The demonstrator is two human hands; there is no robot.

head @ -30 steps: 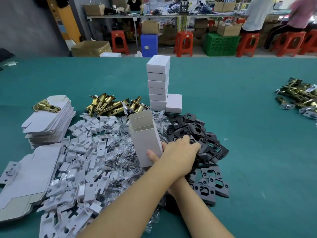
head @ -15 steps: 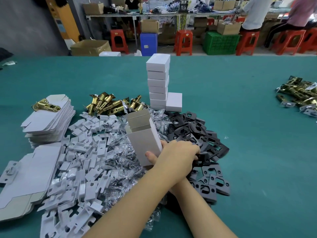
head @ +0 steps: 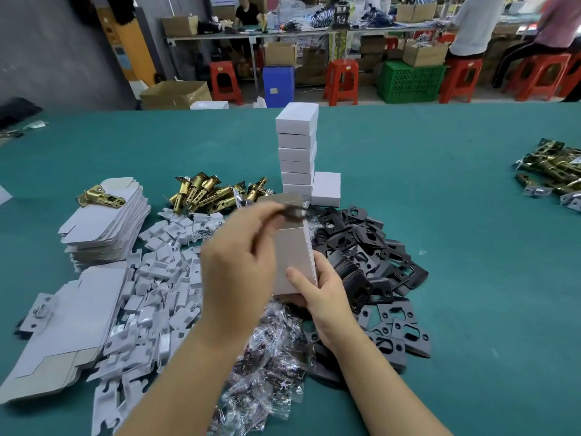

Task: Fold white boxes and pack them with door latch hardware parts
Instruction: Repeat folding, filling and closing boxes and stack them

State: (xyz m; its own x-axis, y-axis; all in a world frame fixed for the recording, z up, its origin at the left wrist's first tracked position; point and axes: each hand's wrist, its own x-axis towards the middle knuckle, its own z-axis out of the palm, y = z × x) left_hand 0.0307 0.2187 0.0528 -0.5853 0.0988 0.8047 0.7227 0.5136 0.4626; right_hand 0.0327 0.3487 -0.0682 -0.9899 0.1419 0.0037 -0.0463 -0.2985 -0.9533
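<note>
My right hand [head: 320, 294] grips the lower end of an upright white box [head: 292, 256] whose top flap stands open. My left hand [head: 239, 259] pinches a blurred black plate [head: 294, 211] just above the box's open top. Right of the box lies the pile of black plates [head: 371, 256]. Brass latches [head: 213, 193] lie behind my hands. White plastic pieces [head: 157, 287] are heaped on the left, and clear screw bags [head: 267, 357] lie under my forearms.
A tall stack of closed white boxes [head: 297, 152] stands behind, with one more box beside it. Flat box blanks [head: 103, 221] are piled at the left, a brass latch on top. More brass latches [head: 553, 174] lie far right on the green table [head: 471, 278].
My left hand has left the black plate pile and come up and left with a plate to the box's top. The arms are no longer crossed. The box has been raised more upright.
</note>
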